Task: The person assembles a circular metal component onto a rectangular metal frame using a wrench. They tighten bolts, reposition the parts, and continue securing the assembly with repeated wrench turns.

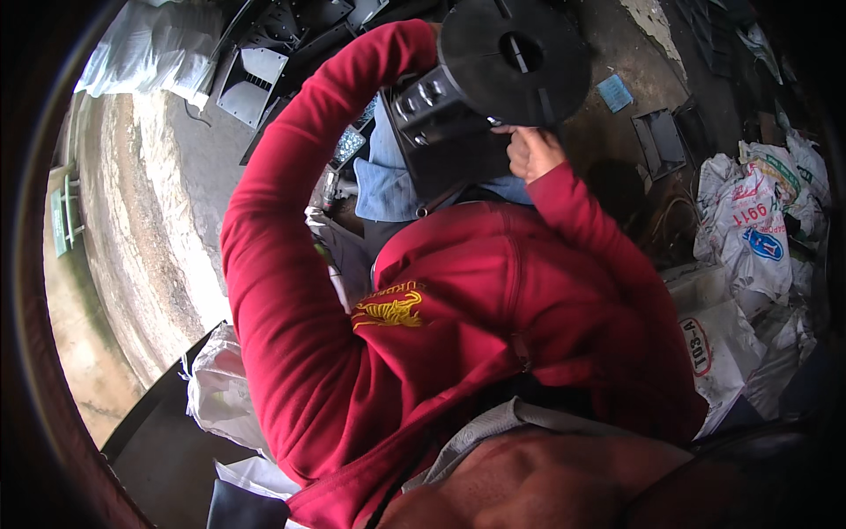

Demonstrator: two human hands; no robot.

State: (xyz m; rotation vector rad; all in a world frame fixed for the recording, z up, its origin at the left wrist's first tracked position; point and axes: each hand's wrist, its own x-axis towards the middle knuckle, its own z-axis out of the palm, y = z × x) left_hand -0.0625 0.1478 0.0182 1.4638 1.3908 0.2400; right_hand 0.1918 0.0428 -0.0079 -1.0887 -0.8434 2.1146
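Observation:
A black assembly rests over my lap, with a large round disc (pixel 564 75) that has a centre hole and a slot across it. Below the disc, shiny bolts (pixel 429 89) stick out of its boxy black body (pixel 454 159). My right hand (pixel 533 153) is at the disc's lower edge, fingers curled and the index finger reaching to a small shiny fastener (pixel 494 121). Whether anything is pinched there is too small to tell. My left arm (pixel 352 97) reaches round the far left side of the assembly. The fingers of my left hand are hidden behind the disc.
Black metal parts (pixel 295 22) and a grey bracket (pixel 252 84) lie ahead on the left. Small shiny hardware (pixel 349 145) sits beside my leg. On the right are a rectangular metal frame (pixel 659 141), a blue paper piece (pixel 615 93) and printed white sacks (pixel 745 225).

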